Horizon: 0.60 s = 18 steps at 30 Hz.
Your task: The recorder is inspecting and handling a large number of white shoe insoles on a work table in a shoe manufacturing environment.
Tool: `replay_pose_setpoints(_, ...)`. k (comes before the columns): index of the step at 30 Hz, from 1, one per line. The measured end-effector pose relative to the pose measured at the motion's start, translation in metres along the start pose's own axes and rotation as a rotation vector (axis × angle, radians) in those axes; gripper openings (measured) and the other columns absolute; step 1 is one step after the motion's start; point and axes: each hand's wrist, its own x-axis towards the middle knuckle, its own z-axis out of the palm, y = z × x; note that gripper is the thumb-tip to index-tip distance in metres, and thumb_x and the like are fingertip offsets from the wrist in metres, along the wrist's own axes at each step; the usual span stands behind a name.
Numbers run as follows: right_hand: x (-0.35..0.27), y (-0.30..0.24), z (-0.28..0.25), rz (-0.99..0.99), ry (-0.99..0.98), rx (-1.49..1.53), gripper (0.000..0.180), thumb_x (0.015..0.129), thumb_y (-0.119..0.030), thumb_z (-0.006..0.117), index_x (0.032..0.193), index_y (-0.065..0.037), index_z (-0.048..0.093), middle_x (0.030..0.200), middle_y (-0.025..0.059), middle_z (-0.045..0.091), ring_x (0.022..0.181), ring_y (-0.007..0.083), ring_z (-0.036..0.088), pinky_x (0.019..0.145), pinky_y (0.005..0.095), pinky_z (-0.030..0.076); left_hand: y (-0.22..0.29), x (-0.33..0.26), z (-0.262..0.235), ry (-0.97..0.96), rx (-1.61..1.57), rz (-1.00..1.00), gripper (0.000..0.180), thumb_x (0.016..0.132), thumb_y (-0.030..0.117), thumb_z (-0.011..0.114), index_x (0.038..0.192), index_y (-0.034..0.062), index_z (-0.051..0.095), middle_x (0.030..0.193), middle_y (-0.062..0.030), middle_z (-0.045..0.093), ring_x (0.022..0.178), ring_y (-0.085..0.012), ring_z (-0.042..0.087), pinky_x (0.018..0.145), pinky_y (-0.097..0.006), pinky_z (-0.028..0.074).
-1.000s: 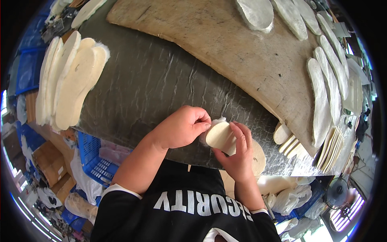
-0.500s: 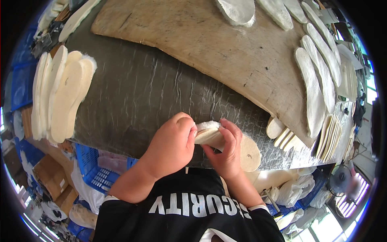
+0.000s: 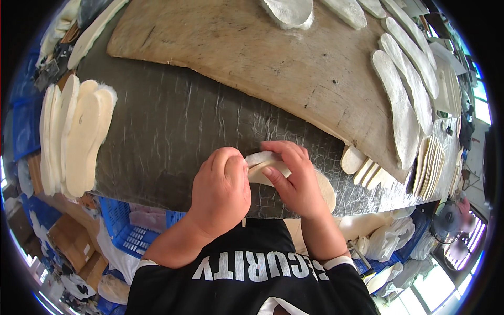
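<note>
Between my hands is a fleece insole, its beige side toward me and white fluff along its far edge. My left hand is closed in a pinch on the insole's left end; the fingertips are partly hidden. My right hand grips the insole farther right, thumb on the beige face and fingers over the fluffy edge. Beige insole material shows to the right of that hand; whether it is the same piece or another one beneath, I cannot tell.
A brown board lies across the far side of the dark tabletop. Stacked insoles stand at the left. White fleece insoles and beige ones line the right. A blue crate sits below the table's near edge.
My right hand has shifted left and up along the insole, its thumb now on the beige face. My left hand keeps its pinch. The whole view has shifted slightly.
</note>
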Motion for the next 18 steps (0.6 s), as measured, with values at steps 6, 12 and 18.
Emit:
replay_pose_setpoints(6,0.009,0.001,-0.006,0.114,-0.1,0.273,0.027,0.081,-0.011,0.073,0.105,-0.003,0.065,0.091,0.0114,0.063,0.087,0.0307,0.061,0.078,0.0383,0.047,0.0,0.003,0.0,0.042,-0.011,0.091,0.021,0.076,-0.009,0.061,0.091,0.0011,0.051,0.092,-0.0142,0.057,0.077,-0.0331,0.06,0.066,-0.04,0.05)
replay_pose_setpoints(12,0.007,0.002,-0.008,0.129,-0.103,0.255,0.026,0.076,-0.009,0.077,0.098,-0.001,0.065,0.089,0.0117,0.063,0.085,0.0303,0.061,0.074,0.0362,0.048,-0.001,0.005,0.001,0.068,-0.049,0.137,0.022,0.074,-0.01,0.061,0.09,0.001,0.052,0.091,-0.0142,0.057,0.074,-0.0321,0.059,0.063,-0.04,0.049)
replay_pose_setpoints(18,0.005,-0.003,-0.021,0.167,-0.078,0.324,0.023,0.082,-0.012,0.074,0.099,-0.001,0.064,0.088,0.0105,0.063,0.082,0.0252,0.062,0.071,0.0346,0.049,-0.003,0.007,0.0,0.061,-0.077,0.213,0.018,0.075,-0.008,0.062,0.087,0.0009,0.052,0.09,-0.0131,0.057,0.069,-0.0301,0.058,0.058,-0.038,0.048)
